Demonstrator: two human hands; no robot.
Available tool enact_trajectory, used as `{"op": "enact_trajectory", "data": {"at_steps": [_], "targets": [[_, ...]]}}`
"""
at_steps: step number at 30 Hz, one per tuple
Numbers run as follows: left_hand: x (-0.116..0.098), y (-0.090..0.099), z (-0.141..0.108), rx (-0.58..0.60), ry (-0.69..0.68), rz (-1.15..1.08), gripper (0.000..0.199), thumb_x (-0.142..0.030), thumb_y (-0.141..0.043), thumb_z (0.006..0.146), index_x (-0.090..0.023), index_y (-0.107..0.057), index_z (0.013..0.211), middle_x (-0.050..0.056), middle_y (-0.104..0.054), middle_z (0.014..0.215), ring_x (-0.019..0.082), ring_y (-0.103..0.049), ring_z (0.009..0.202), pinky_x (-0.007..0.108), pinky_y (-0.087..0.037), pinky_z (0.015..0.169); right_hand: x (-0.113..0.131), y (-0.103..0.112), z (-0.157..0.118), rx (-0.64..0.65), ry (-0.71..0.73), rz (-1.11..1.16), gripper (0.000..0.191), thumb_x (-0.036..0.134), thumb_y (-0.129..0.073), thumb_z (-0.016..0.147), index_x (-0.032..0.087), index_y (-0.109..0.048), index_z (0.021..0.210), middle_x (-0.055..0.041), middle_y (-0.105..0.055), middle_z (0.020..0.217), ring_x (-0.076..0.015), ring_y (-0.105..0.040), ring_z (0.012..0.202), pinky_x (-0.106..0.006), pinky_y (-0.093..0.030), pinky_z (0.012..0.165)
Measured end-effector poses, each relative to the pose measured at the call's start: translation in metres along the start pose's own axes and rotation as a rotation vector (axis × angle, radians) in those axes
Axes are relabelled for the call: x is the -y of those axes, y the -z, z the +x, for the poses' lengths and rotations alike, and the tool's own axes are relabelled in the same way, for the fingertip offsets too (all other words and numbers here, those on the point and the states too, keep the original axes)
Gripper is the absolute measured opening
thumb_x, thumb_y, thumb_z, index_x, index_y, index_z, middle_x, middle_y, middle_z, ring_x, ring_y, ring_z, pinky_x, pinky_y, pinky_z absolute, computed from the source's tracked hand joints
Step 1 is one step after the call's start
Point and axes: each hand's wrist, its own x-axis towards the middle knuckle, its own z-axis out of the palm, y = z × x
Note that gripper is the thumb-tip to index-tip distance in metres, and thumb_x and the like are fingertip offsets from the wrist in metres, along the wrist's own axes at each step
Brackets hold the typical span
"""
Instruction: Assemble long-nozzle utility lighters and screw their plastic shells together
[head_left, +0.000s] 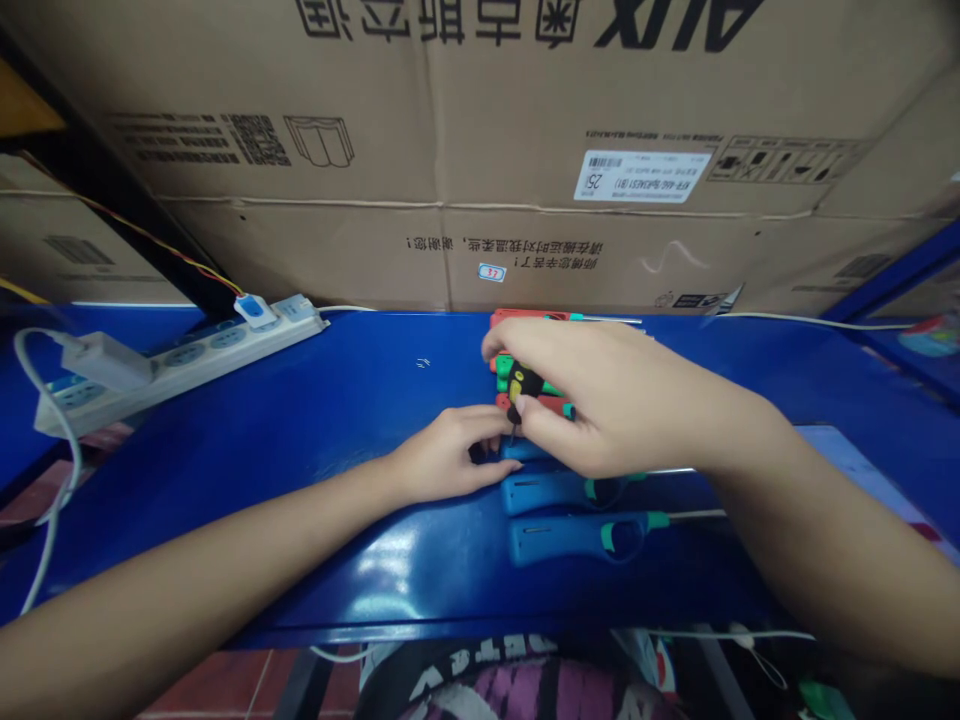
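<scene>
My right hand [592, 400] grips a short screwdriver [526, 378] with a black and yellow handle. Its thin shaft points down at the butt end of a blue long-necked lighter [525, 452], though the exact contact point is hard to see. From the left, my left hand [450, 455] pinches that same lighter's end between thumb and fingers. Nearer to me lie two more blue lighters, a middle one [547, 492] and a front one [559, 538], side by side with necks to the right. Beyond them, partly under my right hand, are a red lighter [551, 404], a green lighter [504, 372] and another red lighter [525, 316].
A white power strip [202, 350] with a plugged-in adapter [109, 362] stands at the left on the blue tabletop [322, 400]. Several tiny pale slivers [423, 363] lie left of the lighters. A large cardboard box [337, 220] walls off the back. A flat pale sheet [847, 470] lies at right.
</scene>
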Motion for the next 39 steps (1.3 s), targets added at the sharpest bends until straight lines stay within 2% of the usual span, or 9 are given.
{"op": "enact_trajectory", "data": {"at_steps": [3, 6, 14, 18, 22, 26, 30, 34, 39], "targets": [[0.0, 0.002, 0.0, 0.002, -0.045, 0.001, 0.022, -0.027, -0.07, 0.089, -0.018, -0.069, 0.109, 0.008, -0.075, 0.106, 0.022, -0.069, 0.098, 0.034, -0.056, 0.09, -0.004, -0.002, 0.001, -0.06, -0.069, -0.098, 0.024, 0.037, -0.048, 0.096, 0.017, -0.06, 0.093, -0.0027, -0.062, 0.072, -0.0162, -0.05, 0.062, -0.03, -0.024, 0.057], [0.0, 0.003, 0.001, 0.009, -0.047, 0.025, 0.027, -0.029, -0.071, 0.089, -0.018, -0.07, 0.113, 0.01, -0.074, 0.112, 0.025, -0.067, 0.107, 0.041, -0.053, 0.098, -0.01, -0.002, 0.0, -0.032, -0.026, 0.025, 0.018, 0.029, -0.047, 0.096, 0.018, -0.059, 0.103, -0.0044, -0.066, 0.087, -0.016, -0.053, 0.071, -0.028, -0.029, 0.06], [-0.002, 0.0, 0.005, -0.007, -0.032, 0.01, 0.027, -0.027, -0.072, 0.087, -0.018, -0.069, 0.112, 0.009, -0.075, 0.11, 0.024, -0.069, 0.106, 0.04, -0.055, 0.097, -0.007, 0.011, 0.004, 0.076, 0.027, 0.046, 0.016, 0.031, -0.051, 0.095, 0.019, -0.062, 0.097, -0.0032, -0.065, 0.084, -0.0151, -0.05, 0.067, -0.028, -0.03, 0.06], [-0.001, -0.001, 0.004, -0.003, -0.006, -0.006, 0.03, -0.027, -0.073, 0.086, -0.019, -0.069, 0.114, 0.009, -0.075, 0.114, 0.025, -0.07, 0.107, 0.041, -0.055, 0.099, -0.001, 0.015, 0.011, 0.132, -0.043, -0.03, 0.032, 0.039, -0.046, 0.099, 0.019, -0.062, 0.079, -0.0023, -0.062, 0.07, -0.0148, -0.047, 0.059, -0.03, -0.027, 0.058], [0.0, -0.001, 0.003, 0.0, -0.001, -0.021, 0.028, -0.027, -0.073, 0.086, -0.018, -0.069, 0.113, 0.008, -0.075, 0.114, 0.024, -0.069, 0.108, 0.039, -0.055, 0.098, 0.001, 0.013, 0.013, 0.083, 0.005, 0.002, 0.024, 0.033, -0.044, 0.099, 0.019, -0.063, 0.092, -0.0049, -0.066, 0.084, -0.0164, -0.05, 0.067, -0.029, -0.029, 0.06], [0.001, -0.002, 0.003, -0.015, -0.011, -0.014, 0.035, -0.027, -0.073, 0.086, -0.018, -0.066, 0.12, 0.01, -0.072, 0.123, 0.026, -0.066, 0.116, 0.041, -0.053, 0.103, -0.001, 0.01, 0.009, 0.107, 0.074, -0.038, 0.034, 0.041, -0.041, 0.102, 0.02, -0.062, 0.084, -0.0014, -0.061, 0.073, -0.0148, -0.045, 0.06, -0.029, -0.026, 0.057], [0.0, -0.001, 0.003, 0.005, -0.014, -0.021, 0.025, -0.027, -0.071, 0.088, -0.018, -0.068, 0.111, 0.008, -0.074, 0.112, 0.024, -0.069, 0.107, 0.039, -0.055, 0.097, -0.003, 0.011, 0.006, 0.098, 0.089, 0.026, 0.021, 0.032, -0.046, 0.099, 0.02, -0.061, 0.106, -0.004, -0.066, 0.088, -0.016, -0.05, 0.067, -0.029, -0.028, 0.058], [0.001, -0.001, 0.002, 0.01, -0.007, -0.003, 0.028, -0.027, -0.072, 0.088, -0.018, -0.067, 0.114, 0.009, -0.073, 0.114, 0.024, -0.067, 0.109, 0.039, -0.055, 0.097, -0.006, 0.011, 0.005, 0.107, 0.072, -0.043, 0.028, 0.041, -0.048, 0.099, 0.02, -0.062, 0.086, -0.0004, -0.06, 0.069, -0.0145, -0.046, 0.059, -0.029, -0.026, 0.056], [0.002, -0.001, 0.002, -0.013, -0.045, -0.006, 0.024, -0.026, -0.072, 0.088, -0.017, -0.067, 0.11, 0.008, -0.074, 0.109, 0.022, -0.068, 0.105, 0.036, -0.055, 0.095, -0.008, 0.012, 0.003, 0.092, 0.067, -0.002, 0.021, 0.032, -0.051, 0.096, 0.02, -0.064, 0.107, -0.0045, -0.068, 0.093, -0.0159, -0.055, 0.071, -0.028, -0.031, 0.059]]}}
